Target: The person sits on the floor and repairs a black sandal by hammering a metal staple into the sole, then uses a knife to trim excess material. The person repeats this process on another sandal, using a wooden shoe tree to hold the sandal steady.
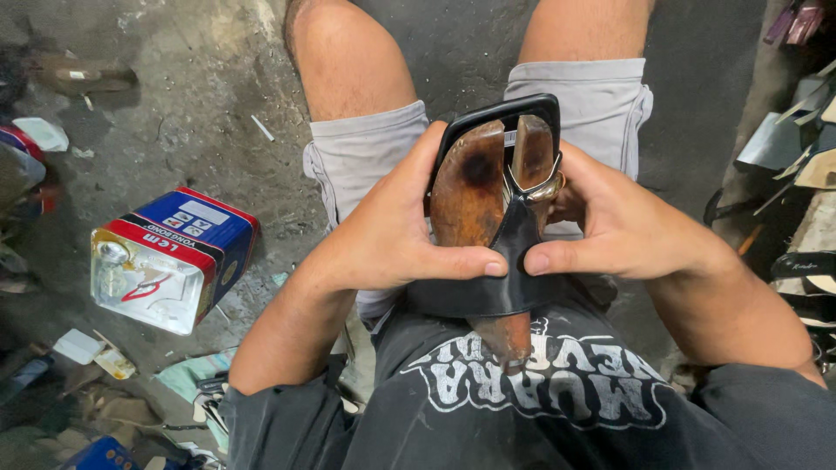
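Note:
A brown wooden shoe form point(470, 196) rests upright in my lap, with a black sandal sole point(509, 110) against its far side. A black leather strap piece point(515, 261) with a small metal ring point(546, 189) is stretched over it. My left hand point(392, 235) grips the form from the left, thumb pressing the leather. My right hand point(623, 226) holds it from the right, thumb also on the leather. I sit in grey shorts and a black printed shirt.
A rectangular tin can point(170, 259), blue, red and white, lies on its side on the dirty concrete floor at left. Scraps and paper litter the lower left point(96, 357). Cut leather pieces and sandal parts point(797, 148) pile up at the right edge.

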